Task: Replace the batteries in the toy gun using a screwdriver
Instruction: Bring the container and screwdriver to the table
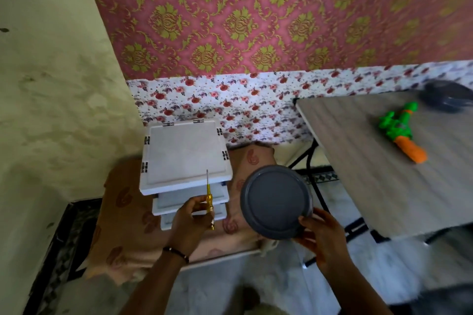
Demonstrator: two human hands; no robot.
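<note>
I am only gathering tools: my left hand (189,222) is pinching the yellow-handled screwdriver (209,199), my right hand (322,234) is gripping a round grey plastic lid (276,202), and the green-orange toy gun (401,132) is lying unopened on the grey wooden table (358,161).

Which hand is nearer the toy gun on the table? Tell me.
Right. The right hand, holding the grey round lid, is below-left of the toy gun, near the table edge. The left hand, holding the screwdriver, is farther left.
</note>
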